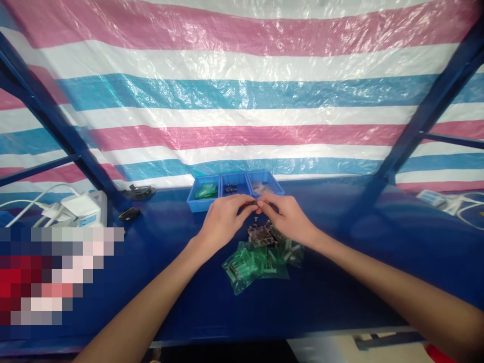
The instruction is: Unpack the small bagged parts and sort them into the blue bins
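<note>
My left hand (227, 214) and my right hand (285, 214) meet fingertip to fingertip over the blue table, both closed in a pinch. Whatever lies between the fingers is small and mostly hidden; a bit of brown shows by the left fingertips. Just below the hands is a clear bag of dark brownish pieces (260, 235). Nearer to me lie green plastic bags (242, 264) holding light, elongated parts. Behind the hands stands a blue divided tray (204, 204) with green bags, several small dark parts (230, 188) and pale packets (261, 188) in its three compartments.
To the left are a power strip with white plugs and cables (86, 209), a black mouse (129, 214) and a dark object (140, 192). More white cables (454, 203) lie at far right. Blue frame posts and a striped plastic sheet (245, 136) close off the back. A pixelated patch covers the lower left.
</note>
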